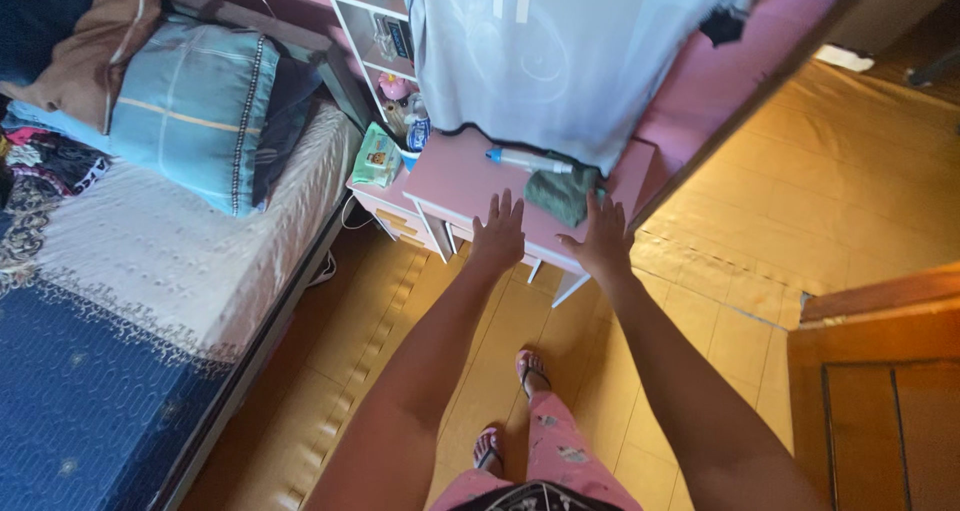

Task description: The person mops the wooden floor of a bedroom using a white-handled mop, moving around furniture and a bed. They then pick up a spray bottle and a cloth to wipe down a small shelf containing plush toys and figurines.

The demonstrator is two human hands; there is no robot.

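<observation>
Cloth (562, 195) — dark green, crumpled — lies on the pink desk (455, 176) beside a spray bottle (527, 159). Right hand (603, 241) hovers just at it, left hand (499, 234) nearby, fingers of both spread and empty — better to pinch the bunched middle.

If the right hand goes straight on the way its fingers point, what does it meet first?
Most likely the dark green cloth on the pink table. The right hand is open, its fingertips just short of the cloth, though depth is hard to judge.
</observation>
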